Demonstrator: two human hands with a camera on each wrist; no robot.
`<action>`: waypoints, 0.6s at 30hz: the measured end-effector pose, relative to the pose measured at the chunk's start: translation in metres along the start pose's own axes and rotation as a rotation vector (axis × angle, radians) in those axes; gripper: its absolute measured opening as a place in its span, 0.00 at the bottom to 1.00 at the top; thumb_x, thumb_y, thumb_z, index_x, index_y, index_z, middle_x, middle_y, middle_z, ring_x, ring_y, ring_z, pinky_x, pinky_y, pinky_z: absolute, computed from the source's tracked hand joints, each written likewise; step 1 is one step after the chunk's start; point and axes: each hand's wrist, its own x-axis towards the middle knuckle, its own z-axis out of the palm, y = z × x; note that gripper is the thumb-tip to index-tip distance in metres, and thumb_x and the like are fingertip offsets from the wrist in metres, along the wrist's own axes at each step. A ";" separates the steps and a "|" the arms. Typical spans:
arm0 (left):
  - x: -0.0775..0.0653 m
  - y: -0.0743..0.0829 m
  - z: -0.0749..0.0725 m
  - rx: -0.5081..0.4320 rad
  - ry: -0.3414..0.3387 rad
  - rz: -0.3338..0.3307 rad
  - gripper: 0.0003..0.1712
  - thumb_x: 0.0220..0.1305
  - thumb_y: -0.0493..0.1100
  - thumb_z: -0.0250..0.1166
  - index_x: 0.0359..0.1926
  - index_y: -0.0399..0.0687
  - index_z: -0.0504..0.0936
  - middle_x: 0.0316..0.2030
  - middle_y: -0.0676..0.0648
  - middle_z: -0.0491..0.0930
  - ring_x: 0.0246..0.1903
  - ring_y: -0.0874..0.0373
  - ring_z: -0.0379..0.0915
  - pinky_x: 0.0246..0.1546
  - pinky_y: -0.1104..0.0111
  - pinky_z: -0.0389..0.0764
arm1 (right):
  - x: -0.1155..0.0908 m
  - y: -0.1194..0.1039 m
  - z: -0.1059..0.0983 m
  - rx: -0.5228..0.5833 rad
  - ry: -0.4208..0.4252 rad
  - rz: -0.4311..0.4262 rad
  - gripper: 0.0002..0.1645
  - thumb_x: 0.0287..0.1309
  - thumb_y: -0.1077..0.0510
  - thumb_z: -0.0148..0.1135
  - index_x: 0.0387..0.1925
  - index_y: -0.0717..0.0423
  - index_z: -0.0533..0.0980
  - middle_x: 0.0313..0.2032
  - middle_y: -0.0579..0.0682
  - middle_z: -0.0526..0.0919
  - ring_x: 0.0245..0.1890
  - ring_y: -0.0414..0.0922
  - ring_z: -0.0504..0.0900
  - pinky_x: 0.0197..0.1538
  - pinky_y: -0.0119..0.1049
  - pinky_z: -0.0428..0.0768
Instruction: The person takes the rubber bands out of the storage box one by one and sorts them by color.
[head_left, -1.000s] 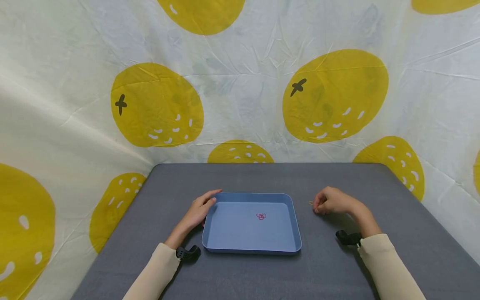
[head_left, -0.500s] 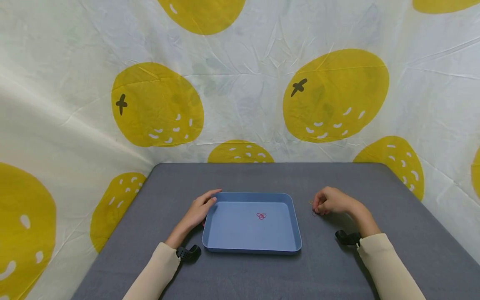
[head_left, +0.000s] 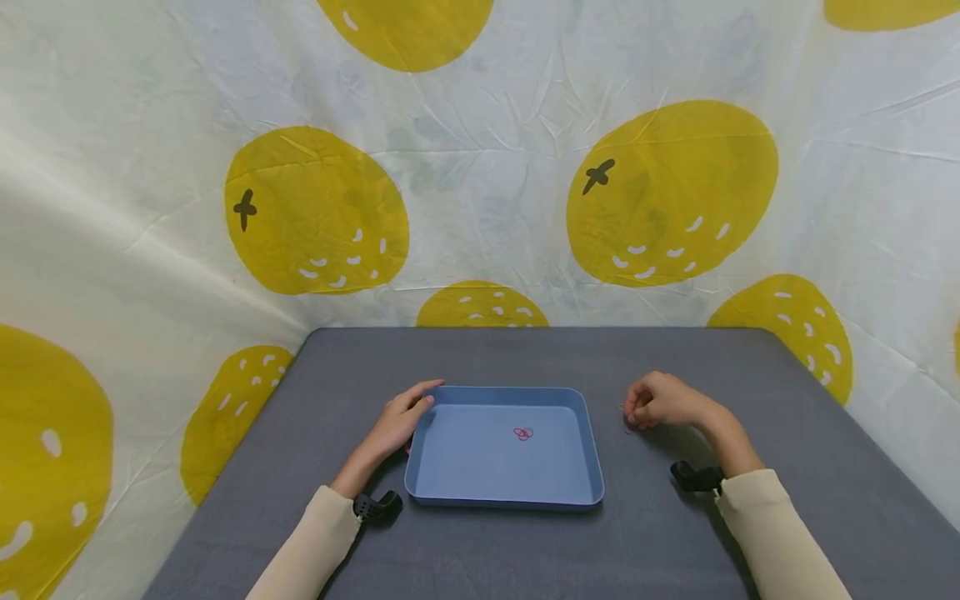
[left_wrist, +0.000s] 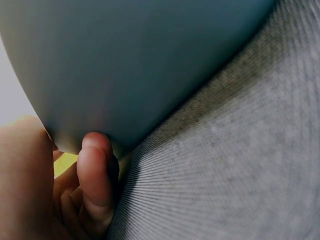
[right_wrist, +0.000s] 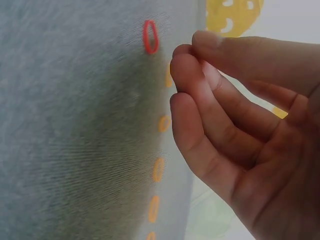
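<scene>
My left hand grips the far left corner of a shallow blue tray. In the left wrist view, a curled finger presses the outside of the tray wall. Several red rubber bands lie loosely tangled on the tray floor, right of its middle. Beyond the tray's right side, my right hand hovers low with curled fingers, thumb and index tips together. Nothing shows between those tips. Below it in the right wrist view, one red rubber band and several orange-yellow rubber bands stand in a rough row.
The grey cloth-covered table extends around the tray. A white curtain with yellow fruit shapes hangs behind its far edge and along the left. Black wrist cameras sit on both wrists, close over the table.
A red rubber band has come into sight just below my right fingertips, while the hand has barely shifted. My left hand and the tray have stayed put.
</scene>
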 end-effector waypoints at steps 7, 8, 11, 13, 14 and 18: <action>0.000 0.000 0.000 0.007 0.003 0.004 0.22 0.82 0.52 0.52 0.72 0.70 0.74 0.67 0.42 0.76 0.07 0.53 0.65 0.11 0.58 0.76 | -0.002 -0.012 -0.005 -0.022 0.022 -0.030 0.02 0.61 0.67 0.66 0.35 0.63 0.83 0.31 0.54 0.87 0.29 0.43 0.81 0.32 0.35 0.81; 0.000 0.001 0.000 0.010 0.004 0.004 0.22 0.82 0.52 0.52 0.72 0.70 0.74 0.67 0.42 0.76 0.07 0.53 0.65 0.11 0.58 0.76 | -0.002 -0.014 -0.005 -0.029 0.028 -0.035 0.03 0.61 0.66 0.66 0.35 0.63 0.83 0.31 0.54 0.87 0.29 0.43 0.81 0.32 0.35 0.81; -0.001 0.002 0.000 0.017 0.008 0.000 0.22 0.82 0.52 0.52 0.71 0.70 0.74 0.66 0.41 0.76 0.07 0.55 0.65 0.11 0.58 0.76 | -0.002 -0.021 -0.007 -0.051 0.048 -0.050 0.04 0.62 0.65 0.67 0.37 0.63 0.83 0.33 0.55 0.88 0.30 0.41 0.81 0.33 0.35 0.81; -0.001 0.003 0.000 0.021 0.010 -0.001 0.22 0.82 0.52 0.52 0.72 0.71 0.74 0.66 0.41 0.77 0.08 0.55 0.66 0.11 0.57 0.77 | -0.002 -0.027 -0.007 -0.068 0.059 -0.059 0.05 0.63 0.64 0.67 0.37 0.63 0.84 0.34 0.55 0.88 0.30 0.41 0.81 0.33 0.34 0.81; -0.002 0.003 0.000 0.019 0.009 -0.001 0.22 0.82 0.52 0.52 0.72 0.70 0.74 0.65 0.40 0.77 0.07 0.55 0.66 0.11 0.57 0.77 | -0.001 -0.030 -0.007 -0.072 0.063 -0.065 0.05 0.63 0.63 0.67 0.38 0.63 0.84 0.34 0.56 0.88 0.31 0.42 0.82 0.34 0.34 0.81; -0.002 0.004 0.001 0.022 0.009 -0.002 0.22 0.82 0.52 0.52 0.72 0.69 0.74 0.66 0.40 0.77 0.08 0.55 0.66 0.12 0.57 0.77 | 0.002 -0.048 -0.007 -0.068 0.068 -0.076 0.04 0.64 0.62 0.68 0.37 0.59 0.84 0.34 0.56 0.88 0.32 0.47 0.83 0.33 0.35 0.80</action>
